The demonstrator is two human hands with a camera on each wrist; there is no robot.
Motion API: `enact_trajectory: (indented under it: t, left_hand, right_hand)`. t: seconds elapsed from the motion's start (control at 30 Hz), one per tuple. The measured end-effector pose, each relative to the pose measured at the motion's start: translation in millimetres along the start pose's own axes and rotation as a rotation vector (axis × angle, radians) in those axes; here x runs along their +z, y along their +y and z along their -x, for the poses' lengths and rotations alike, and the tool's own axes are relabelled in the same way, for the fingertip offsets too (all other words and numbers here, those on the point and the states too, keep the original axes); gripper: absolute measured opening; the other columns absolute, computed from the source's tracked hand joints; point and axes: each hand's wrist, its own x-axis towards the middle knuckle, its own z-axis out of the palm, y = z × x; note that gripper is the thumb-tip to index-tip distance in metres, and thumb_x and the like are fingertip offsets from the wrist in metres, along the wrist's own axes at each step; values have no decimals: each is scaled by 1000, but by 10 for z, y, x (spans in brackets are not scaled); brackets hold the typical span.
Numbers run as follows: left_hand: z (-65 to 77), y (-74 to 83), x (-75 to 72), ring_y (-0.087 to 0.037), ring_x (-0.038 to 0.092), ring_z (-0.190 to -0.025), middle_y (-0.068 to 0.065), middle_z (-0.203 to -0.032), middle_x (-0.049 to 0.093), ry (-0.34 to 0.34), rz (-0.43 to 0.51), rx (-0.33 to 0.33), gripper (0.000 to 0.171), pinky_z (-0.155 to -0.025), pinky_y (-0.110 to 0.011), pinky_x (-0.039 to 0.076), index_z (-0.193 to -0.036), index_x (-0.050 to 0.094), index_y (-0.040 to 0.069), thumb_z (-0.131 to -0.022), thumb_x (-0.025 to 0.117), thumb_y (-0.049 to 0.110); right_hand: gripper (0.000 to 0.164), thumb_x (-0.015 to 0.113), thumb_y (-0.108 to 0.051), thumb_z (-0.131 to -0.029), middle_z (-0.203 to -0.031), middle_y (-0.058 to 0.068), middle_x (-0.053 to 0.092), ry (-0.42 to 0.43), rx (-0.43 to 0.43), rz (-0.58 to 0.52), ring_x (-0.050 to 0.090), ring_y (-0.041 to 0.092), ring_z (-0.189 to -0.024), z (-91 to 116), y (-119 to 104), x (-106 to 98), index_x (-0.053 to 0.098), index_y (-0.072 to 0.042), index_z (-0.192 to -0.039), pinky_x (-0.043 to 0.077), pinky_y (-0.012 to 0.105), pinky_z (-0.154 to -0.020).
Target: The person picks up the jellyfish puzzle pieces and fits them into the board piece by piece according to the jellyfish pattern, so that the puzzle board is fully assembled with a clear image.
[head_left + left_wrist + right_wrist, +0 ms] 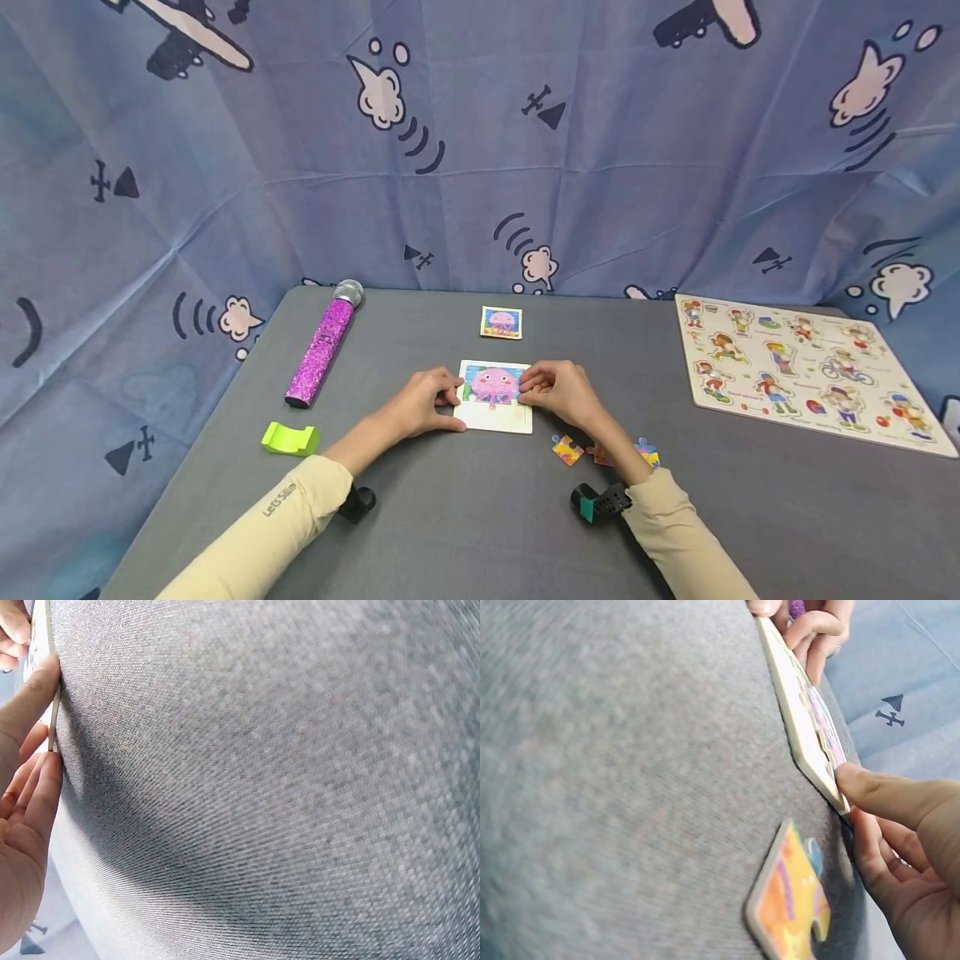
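Note:
A white jigsaw board [495, 419] lies flat on the table in the head view, a pink octopus picture [495, 386] filling its upper part. The bottom strip of its tray is bare. My left hand [420, 404] holds the board's left edge between thumb and fingers. At the right edge, my right hand [564, 392] pinches the board; its thumb [859, 784] lies on top beside the picture. Near my right wrist lie loose jigsaw pieces: a yellow-orange piece [567, 450], and others partly hidden by the forearm, including a blue-yellow piece [648, 452].
Behind the board lies a small octopus picture card [501, 322]. A glittery purple microphone [322, 350] and a lime-green curved block [289, 439] lie at left. A large board with figures of children [810, 367] lies at right. A printed blue cloth [465, 150] hangs behind the table.

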Motion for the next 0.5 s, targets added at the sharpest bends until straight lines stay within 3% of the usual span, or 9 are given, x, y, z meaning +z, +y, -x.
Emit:
enact_trajectory:
  t: [0.5]
  left_hand:
    - [-6,-2,0,-18,61,-88,-16,-109,64,-9,-8,-20,33,-71,-20,52,-73,59,5,-67,89,18]
  right_hand:
    - [19,77,4,-76,-81,6,69,-94,-45,39,60,11,-68,-19,-94,-7,69,2,-93,51,21,-60]
